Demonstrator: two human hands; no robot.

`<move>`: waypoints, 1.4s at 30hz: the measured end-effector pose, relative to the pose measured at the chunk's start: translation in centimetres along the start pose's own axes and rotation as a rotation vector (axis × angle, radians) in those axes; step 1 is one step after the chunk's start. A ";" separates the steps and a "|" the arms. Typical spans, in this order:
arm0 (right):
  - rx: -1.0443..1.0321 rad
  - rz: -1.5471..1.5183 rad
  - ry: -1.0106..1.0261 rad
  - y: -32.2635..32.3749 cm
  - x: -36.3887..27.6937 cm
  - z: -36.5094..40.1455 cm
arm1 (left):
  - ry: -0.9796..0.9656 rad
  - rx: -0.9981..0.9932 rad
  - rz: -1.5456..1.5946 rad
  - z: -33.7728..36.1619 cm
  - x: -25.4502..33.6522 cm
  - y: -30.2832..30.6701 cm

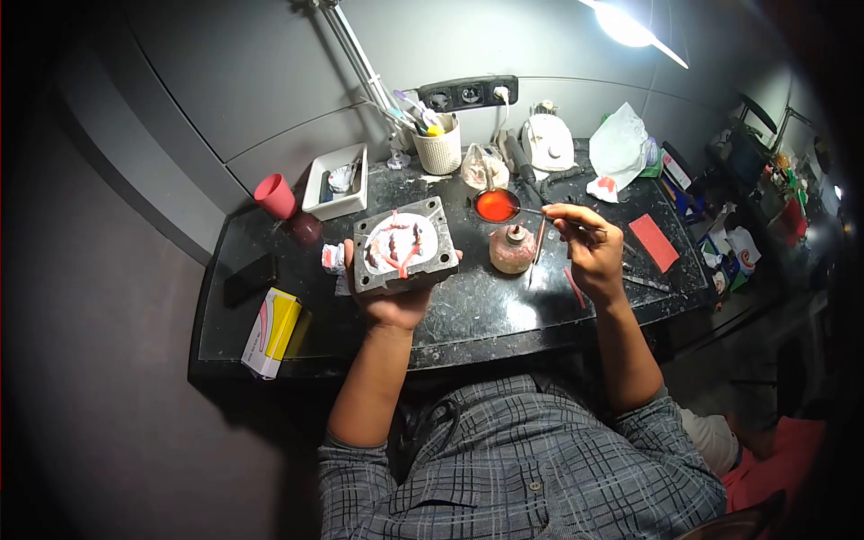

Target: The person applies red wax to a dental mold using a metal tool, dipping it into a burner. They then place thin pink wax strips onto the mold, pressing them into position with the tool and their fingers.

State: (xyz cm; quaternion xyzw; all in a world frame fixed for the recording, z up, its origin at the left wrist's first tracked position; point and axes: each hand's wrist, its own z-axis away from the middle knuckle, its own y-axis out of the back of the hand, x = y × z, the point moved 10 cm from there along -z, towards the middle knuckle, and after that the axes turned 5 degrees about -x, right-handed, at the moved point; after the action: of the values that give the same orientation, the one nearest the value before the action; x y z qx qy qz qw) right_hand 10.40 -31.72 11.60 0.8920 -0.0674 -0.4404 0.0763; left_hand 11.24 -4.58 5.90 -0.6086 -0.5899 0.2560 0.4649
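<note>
Looking down at the dark, glossy stone table (468, 310), we see the left hand (393, 306) cupped palm-up beneath a square grey metal flask (401, 245). Its fingers are spread wide enough to curl up around both side edges. The flask is held just above the table's near half, tilted slightly toward us. Its open face shows white plaster with pink wax and small tooth shapes set into it.

The right hand (589, 252) is closed narrowly, fingertips pinched on a thin metal instrument (540, 213). The instrument lies roughly level and points left. Its tip reaches the rim of a small round dish of bright red-orange material (497, 205); we cannot tell whether it touches. Just below the instrument, between the two hands, a squat glass burner with a metal cap (512, 249) stands on the table.

Farther back we see a white woven cup full of brushes (438, 148), a white rectangular tray (335, 183) and a pink plastic cup (275, 195). A flat red sheet (653, 241) lies to the right of the right hand. Near the table's left edge lie a black phone-like slab (250, 278) and a yellow-and-white carton (273, 330), both well apart from the flask.
</note>
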 end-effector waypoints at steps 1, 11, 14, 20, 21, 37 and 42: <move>-0.007 -0.001 -0.023 -0.1 0.1 0.1 | -0.004 0.000 0.001 0.0 0.1 0.1; 0.080 0.018 -0.064 2.6 -0.3 1.5 | 0.213 -0.284 -0.021 0.0 -1.0 -1.1; 0.055 0.065 -0.073 2.5 -0.3 1.7 | 0.126 0.111 0.057 0.8 -0.9 0.2; -0.002 -0.125 0.135 0.1 -6.8 1.5 | 0.211 -0.155 0.058 0.8 -1.3 -0.3; -0.043 -0.095 0.240 -0.8 -8.5 1.5 | 0.180 -0.138 0.092 0.8 -1.2 -0.2; -0.336 0.199 0.616 -9.9 -13.9 2.4 | 0.137 -0.105 0.113 0.3 -1.7 -0.1; -0.327 0.185 0.613 -9.8 -13.8 2.5 | 0.144 -0.099 0.092 0.3 -1.8 0.0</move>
State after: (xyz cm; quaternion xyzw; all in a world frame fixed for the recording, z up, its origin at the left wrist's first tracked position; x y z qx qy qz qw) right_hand 0.67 -19.70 18.87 0.9488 -0.0503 -0.1484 0.2744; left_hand 10.66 -6.24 5.29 -0.6742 -0.5382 0.2032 0.4632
